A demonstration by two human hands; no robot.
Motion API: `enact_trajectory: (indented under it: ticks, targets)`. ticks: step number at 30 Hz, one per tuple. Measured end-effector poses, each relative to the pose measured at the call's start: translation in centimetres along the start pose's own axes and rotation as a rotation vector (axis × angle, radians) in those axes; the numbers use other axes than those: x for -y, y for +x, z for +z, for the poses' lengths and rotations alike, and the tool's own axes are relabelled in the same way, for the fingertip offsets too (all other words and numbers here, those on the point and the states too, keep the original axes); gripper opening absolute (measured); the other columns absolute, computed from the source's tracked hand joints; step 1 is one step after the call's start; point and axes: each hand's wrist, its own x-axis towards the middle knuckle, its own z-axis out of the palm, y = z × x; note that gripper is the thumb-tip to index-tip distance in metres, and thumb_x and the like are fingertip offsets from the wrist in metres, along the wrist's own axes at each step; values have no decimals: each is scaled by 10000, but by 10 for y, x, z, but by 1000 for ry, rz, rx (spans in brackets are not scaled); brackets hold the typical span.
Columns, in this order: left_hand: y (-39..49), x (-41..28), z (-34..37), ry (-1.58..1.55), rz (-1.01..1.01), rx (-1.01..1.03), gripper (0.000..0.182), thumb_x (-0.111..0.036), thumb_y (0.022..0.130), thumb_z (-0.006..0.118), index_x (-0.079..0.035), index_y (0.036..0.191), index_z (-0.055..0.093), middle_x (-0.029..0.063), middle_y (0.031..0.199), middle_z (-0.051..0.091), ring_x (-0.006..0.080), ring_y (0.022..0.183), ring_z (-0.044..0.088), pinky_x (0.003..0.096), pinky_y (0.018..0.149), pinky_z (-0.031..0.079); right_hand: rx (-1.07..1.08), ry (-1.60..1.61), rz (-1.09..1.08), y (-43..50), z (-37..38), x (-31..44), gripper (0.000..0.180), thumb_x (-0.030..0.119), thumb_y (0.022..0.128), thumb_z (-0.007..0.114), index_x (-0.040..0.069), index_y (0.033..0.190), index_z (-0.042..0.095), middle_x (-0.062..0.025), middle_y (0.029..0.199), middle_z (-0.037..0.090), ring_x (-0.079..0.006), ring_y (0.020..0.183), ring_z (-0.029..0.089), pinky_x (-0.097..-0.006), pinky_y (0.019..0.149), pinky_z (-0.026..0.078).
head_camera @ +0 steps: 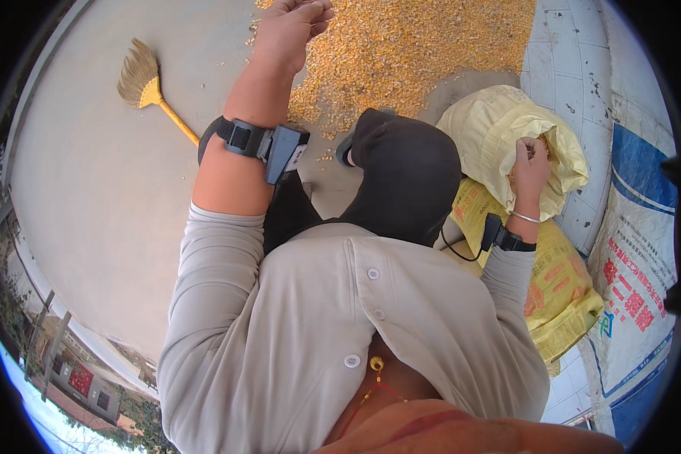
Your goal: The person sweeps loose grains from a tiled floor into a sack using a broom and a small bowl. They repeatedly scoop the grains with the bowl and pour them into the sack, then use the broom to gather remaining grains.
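My left hand [293, 28] is at the top edge of the view, partly cut off, above the left side of a spread of yellow corn kernels [408, 40]. Its fingers are curled, and whether anything is between them cannot be made out. Over on the right, my right hand [532, 167] reaches into the mouth of an upright pale yellow woven sack [476, 122]. Corn kernels show inside the sack around the curled fingers. What those fingers hold, if anything, is hidden.
A straw broom [142, 85] with a yellow handle lies on the concrete floor [91, 198]. Filled yellow printed sacks [562, 284] lie beside my right forearm. A white and blue woven sack [630, 272] lies farther right, along the tiled strip [567, 57]. My bent knee [414, 164] stands between both arms.
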Motion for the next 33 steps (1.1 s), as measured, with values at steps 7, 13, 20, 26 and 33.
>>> enact_trajectory:
  ticks: [7, 13, 20, 26, 33]
  targets:
    - [-12, -26, -9, -43, 74, -67, 197, -92, 880, 569, -22, 1063, 565, 59, 931, 622, 148, 809, 599, 264, 701, 495, 157, 191, -414, -69, 5, 117, 109, 91, 844, 622, -2, 900, 617, -90, 845, 620, -160, 688, 560, -276, 638, 462]
    - [-57, -81, -121, 144, 362, 4, 238, -102, 879, 603, -5, 1096, 579, 74, 982, 653, 137, 879, 629, 246, 769, 495, 84, 325, -464, -97, 15, 124, 63, 44, 852, 612, -6, 889, 608, -70, 830, 606, -130, 701, 547, -254, 638, 456]
    - [-149, -58, -261, 474, -88, -400, 278, -124, 883, 599, -23, 1136, 541, 48, 1034, 611, 111, 905, 588, 220, 746, 461, -63, 357, 25, -110, -10, 40, 114, 111, 852, 634, -1, 870, 622, 10, 707, 572, -59, 655, 499, -215, 622, 426]
    - [-169, -63, -236, 387, -36, -323, 285, -99, 897, 571, -23, 1168, 528, 80, 1074, 596, 136, 983, 567, 245, 794, 460, -442, 425, 189, -136, -87, -1, 118, 135, 864, 638, 18, 880, 622, 21, 746, 579, -57, 679, 511, -218, 634, 434]
    - [-128, -87, -68, 412, 85, 214, 166, -94, 907, 574, -81, 1072, 562, 21, 998, 612, 103, 908, 580, 227, 790, 446, -1030, -312, 43, -182, -219, -18, 148, 147, 823, 655, 27, 907, 651, -66, 808, 637, -170, 690, 597, -304, 648, 481]
